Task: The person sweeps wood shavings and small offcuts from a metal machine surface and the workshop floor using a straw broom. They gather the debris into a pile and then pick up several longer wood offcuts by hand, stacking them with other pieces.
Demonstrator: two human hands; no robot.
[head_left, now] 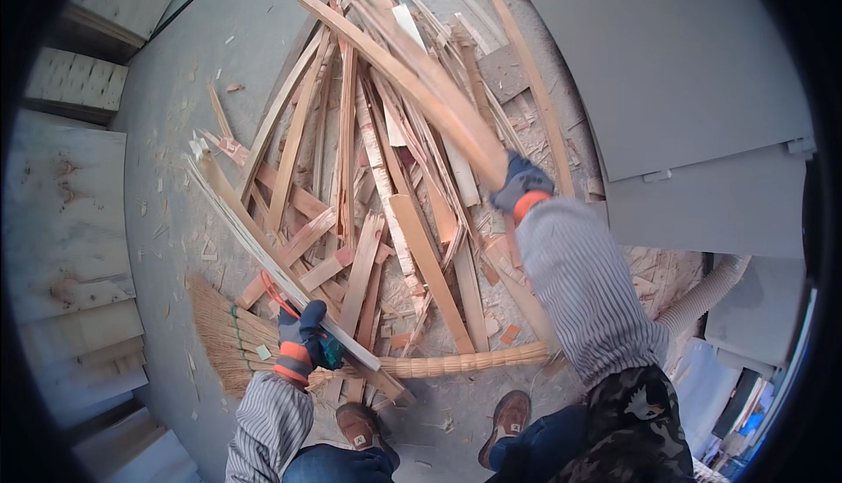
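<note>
My right hand [524, 183], in a dark glove with an orange cuff, is closed around the near end of a long wooden strip [412, 84], slightly blurred, slanting over the pile to the far left. My left hand [303, 339], gloved alike, is closed on a bundle of thin wooden strips [250, 242] at the pile's left side. A teal piece and a thin red-orange loop [279, 293] show at this hand; what they belong to is unclear. Between and beyond both hands spreads the heap of wood offcuts [346, 163], some with reddish or splintered faces.
A straw broom [230, 336] lies across the floor before my shoes [358, 424]. Stacked wooden boards [74, 211] line the left. Grey panels [693, 71] stand at the right, with a ribbed hose [704, 297] below them. Chips and splinters litter the floor.
</note>
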